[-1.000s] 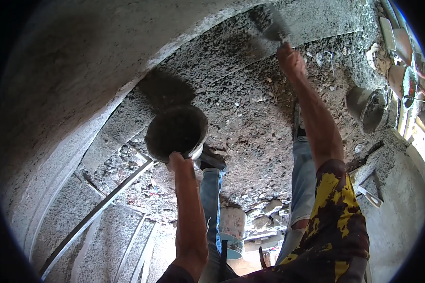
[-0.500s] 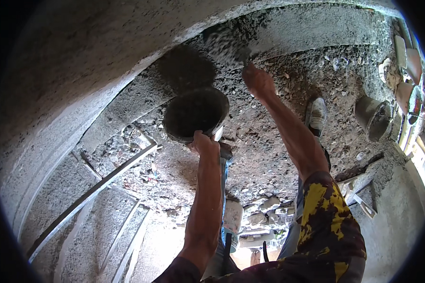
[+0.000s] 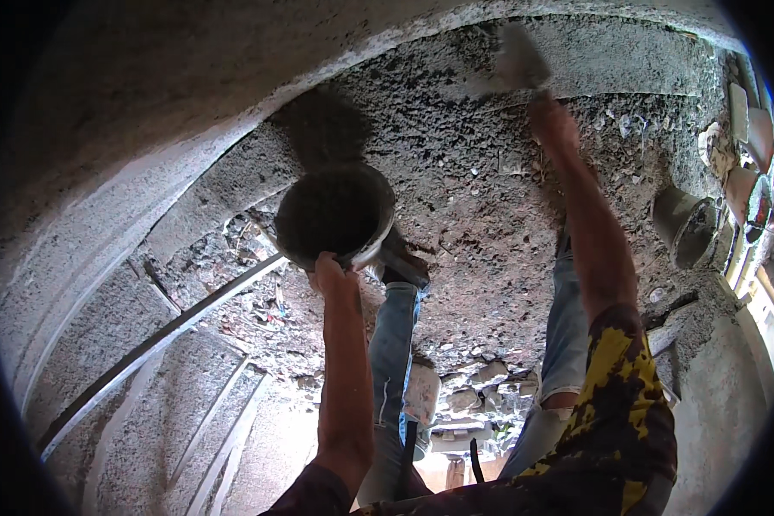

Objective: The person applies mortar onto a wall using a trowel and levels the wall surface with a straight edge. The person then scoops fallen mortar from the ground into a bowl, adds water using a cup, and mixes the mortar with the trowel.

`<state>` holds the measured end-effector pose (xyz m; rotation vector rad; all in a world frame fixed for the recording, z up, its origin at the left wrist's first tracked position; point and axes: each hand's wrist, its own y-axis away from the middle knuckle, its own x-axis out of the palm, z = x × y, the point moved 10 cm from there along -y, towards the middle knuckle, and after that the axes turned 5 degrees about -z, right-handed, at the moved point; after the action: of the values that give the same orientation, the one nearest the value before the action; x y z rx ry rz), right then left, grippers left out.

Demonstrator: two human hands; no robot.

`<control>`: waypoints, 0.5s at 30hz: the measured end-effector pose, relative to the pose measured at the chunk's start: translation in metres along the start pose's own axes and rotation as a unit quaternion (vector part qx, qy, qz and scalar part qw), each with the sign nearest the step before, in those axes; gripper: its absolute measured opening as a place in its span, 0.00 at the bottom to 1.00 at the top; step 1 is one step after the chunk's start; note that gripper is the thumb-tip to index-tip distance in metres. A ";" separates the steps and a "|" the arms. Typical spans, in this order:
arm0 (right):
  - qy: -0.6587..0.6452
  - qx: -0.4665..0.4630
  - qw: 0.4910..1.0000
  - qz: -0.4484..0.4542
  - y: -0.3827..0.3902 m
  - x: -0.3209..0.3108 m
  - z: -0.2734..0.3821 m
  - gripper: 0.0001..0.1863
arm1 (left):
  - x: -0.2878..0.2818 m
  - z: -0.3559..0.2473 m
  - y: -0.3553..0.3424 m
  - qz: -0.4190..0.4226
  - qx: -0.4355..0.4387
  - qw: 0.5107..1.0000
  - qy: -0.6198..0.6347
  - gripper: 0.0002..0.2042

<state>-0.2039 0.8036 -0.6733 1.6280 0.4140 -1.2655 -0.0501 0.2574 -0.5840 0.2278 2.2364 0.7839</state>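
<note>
Two things are held in bare hands over rough, gritty ground [image 3: 482, 267]. Toward its left edge, a round bucket [image 3: 383, 230] is gripped at the near rim by the closed fingers of the left hand [image 3: 334, 275]; its inside is lost in shadow. Toward the far edge, a blurred trowel [image 3: 521, 60] is clasped in the right hand [image 3: 555, 129]. The bucket would likely be felt as stiff, heavy if filled, and best held by its rim; the trowel, light and rigid, by its handle.
</note>
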 end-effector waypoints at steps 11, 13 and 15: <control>-0.161 -0.183 0.965 0.094 0.115 0.071 0.249 0.14 | 0.010 0.000 -0.036 0.016 -0.021 0.999 -0.026 0.20; -0.152 -0.249 0.947 0.133 0.163 0.058 0.284 0.13 | -0.003 0.005 -0.094 0.043 0.018 0.996 -0.070 0.20; -0.100 -0.364 0.923 0.082 0.210 0.033 0.300 0.14 | -0.007 0.006 -0.119 0.079 0.046 0.988 -0.122 0.20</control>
<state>-0.1938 0.4460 -0.5879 0.8727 0.5279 -0.9715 -0.0319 0.1629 -0.6541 0.5235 2.0417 0.6960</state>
